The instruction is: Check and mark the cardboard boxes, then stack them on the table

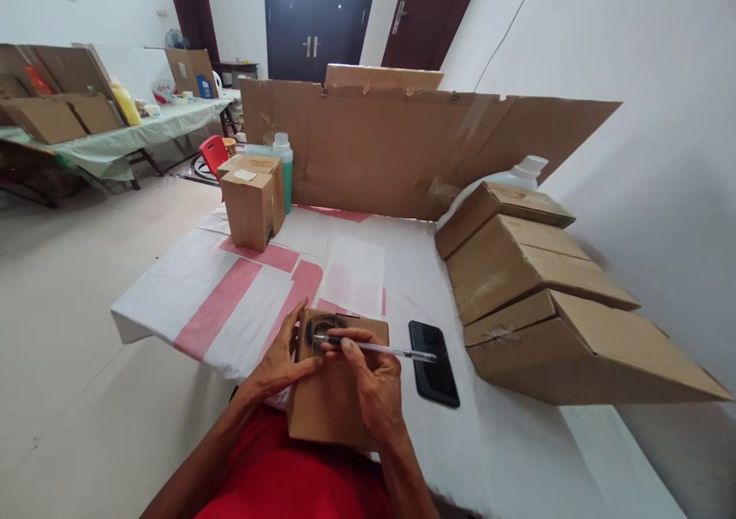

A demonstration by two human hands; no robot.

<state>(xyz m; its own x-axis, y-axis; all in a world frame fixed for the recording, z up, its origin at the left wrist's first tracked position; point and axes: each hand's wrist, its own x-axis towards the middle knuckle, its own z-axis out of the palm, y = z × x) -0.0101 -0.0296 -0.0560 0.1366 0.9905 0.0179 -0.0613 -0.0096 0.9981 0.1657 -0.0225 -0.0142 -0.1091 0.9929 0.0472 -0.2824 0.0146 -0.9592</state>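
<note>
A small cardboard box sits at the table's front edge, close against my red shirt. Dark pen scribbles in a rounded shape mark the far left of its top face. My left hand grips the box by its left side, thumb laid across the top and fingers along the edge. In my right hand is a clear pen, pinched between thumb and fingers. Its dark tip touches or nearly touches the scribbled area; the exact contact is too small to tell.
A black phone lies right of the box. Several cardboard boxes line the table's right side. At the back left stand more boxes beside a green bottle. A tall cardboard panel closes the far edge.
</note>
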